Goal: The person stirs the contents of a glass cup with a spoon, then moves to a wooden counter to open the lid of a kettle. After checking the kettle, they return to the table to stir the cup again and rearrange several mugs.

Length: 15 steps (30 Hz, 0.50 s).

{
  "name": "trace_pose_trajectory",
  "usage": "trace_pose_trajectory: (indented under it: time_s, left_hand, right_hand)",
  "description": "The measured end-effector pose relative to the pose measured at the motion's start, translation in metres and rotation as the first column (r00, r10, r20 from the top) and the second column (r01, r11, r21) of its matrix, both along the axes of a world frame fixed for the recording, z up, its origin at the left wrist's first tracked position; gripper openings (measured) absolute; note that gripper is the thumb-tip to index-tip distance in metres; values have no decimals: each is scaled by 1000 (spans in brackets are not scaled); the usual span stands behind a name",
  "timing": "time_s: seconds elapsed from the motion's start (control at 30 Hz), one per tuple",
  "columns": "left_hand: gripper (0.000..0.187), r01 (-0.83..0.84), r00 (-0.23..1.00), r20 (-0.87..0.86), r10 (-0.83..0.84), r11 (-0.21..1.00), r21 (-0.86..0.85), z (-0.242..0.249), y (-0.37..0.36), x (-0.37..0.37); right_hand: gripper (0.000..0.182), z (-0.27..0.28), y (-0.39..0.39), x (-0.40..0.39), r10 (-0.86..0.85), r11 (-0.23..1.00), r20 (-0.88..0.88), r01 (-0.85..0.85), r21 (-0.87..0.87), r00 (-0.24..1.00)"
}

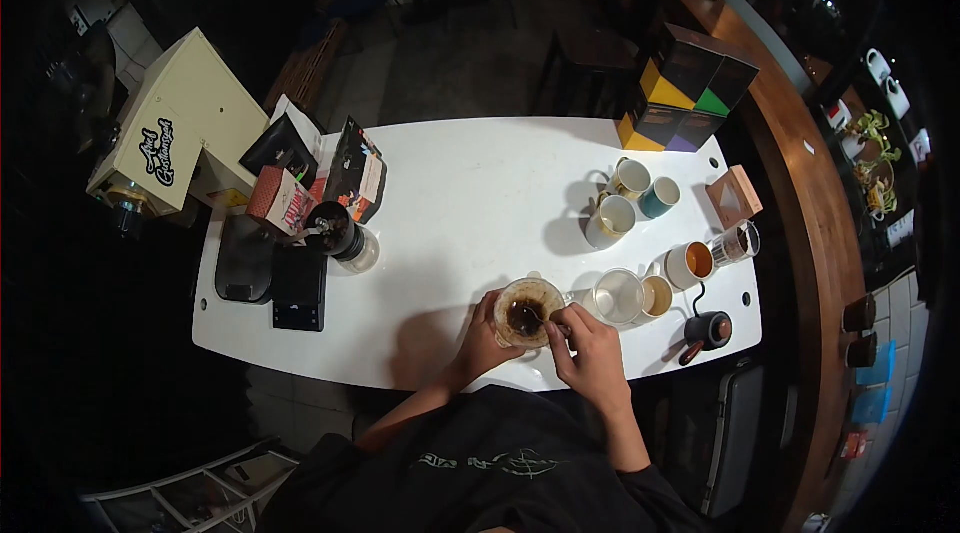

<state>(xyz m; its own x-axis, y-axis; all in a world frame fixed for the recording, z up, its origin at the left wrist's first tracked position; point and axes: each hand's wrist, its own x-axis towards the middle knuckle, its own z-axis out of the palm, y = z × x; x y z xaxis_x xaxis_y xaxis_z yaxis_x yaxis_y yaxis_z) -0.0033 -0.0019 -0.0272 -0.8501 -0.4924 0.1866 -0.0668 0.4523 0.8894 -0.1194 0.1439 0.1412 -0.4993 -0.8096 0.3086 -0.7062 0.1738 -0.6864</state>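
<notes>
Left fingers [488, 331] touch the dripper's [513, 299] side (coffee inside).

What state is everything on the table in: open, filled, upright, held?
Filter cone: held, open on top, brown-stained, dark contents.
Left hand: gripping the cone's side.
Right hand: holding a thin stirrer in the cone.
Clear jug: upright, open, no dark contents visible.
Teal cup: upright, open.
Gooseneck kettle: upright, lid apparently on.
Black scale: flat, reading illegible.

head-worn view, facing forward and down — hands [540, 341] near, room beyond
</notes>
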Motion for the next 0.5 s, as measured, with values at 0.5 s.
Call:
trace_pose_trajectory:
  time_s: [0.5]
  left_hand:
    - [91,7,998,68,-2,997,-77,9,0,1]
  right_hand:
    - [9,13,0,-3,40,997,-65,-36,67,997]
